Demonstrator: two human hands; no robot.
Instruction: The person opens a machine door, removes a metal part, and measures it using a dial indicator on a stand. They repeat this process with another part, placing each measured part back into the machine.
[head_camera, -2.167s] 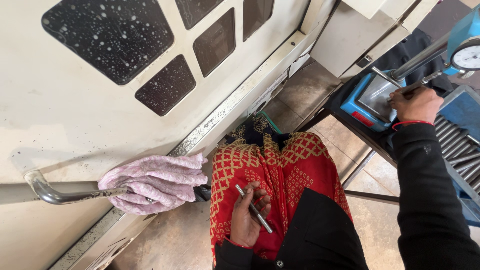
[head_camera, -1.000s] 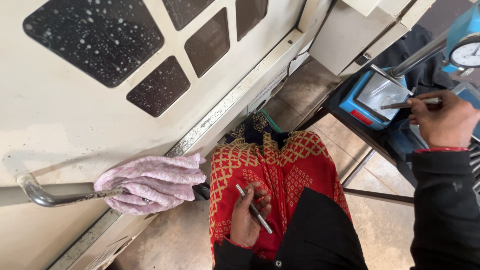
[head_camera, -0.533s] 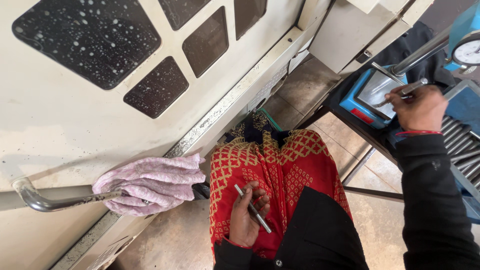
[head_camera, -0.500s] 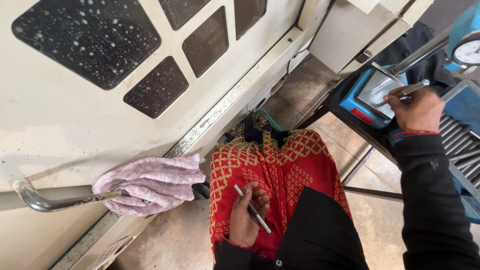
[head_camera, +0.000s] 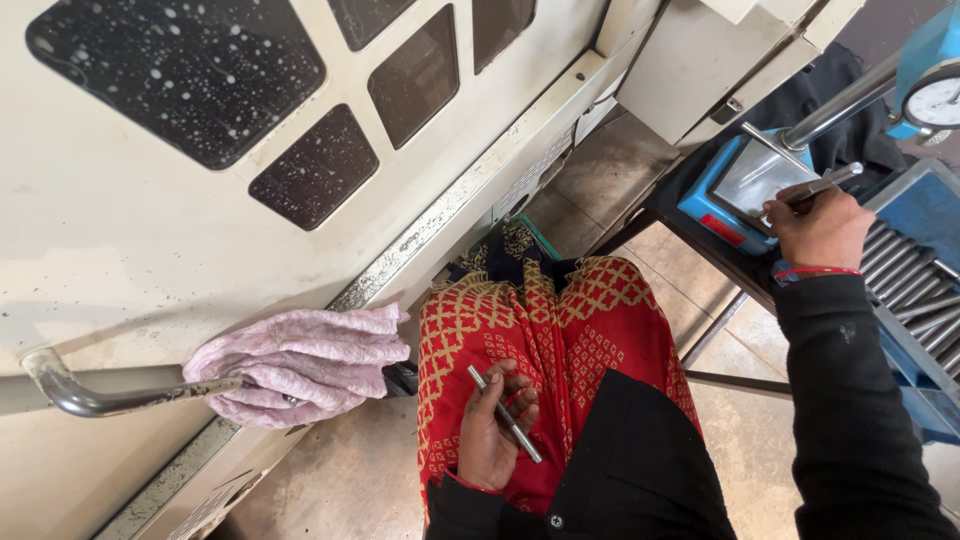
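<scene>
Right hand (head_camera: 818, 225) gripping metal rod (head_camera: 812, 187), setting it on blue gauge stand (head_camera: 735, 190) at far right; left hand (head_camera: 492, 428) holding second rod (head_camera: 505, 414) on lap, waiting; tray of rods (head_camera: 915, 290) sitting alongside.

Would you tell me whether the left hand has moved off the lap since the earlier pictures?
No. The left hand still rests on the red skirt, holding its rod.

My left hand (head_camera: 490, 430) curls round a smooth, dull-grey metal pin (head_camera: 505, 413) over patterned woven cloth (head_camera: 540, 330); my right hand (head_camera: 820, 225) holds a shinier steel rod (head_camera: 822, 186) on a brushed metal plate (head_camera: 762, 178). The rag (head_camera: 300, 360) looks soft and crumpled.
</scene>
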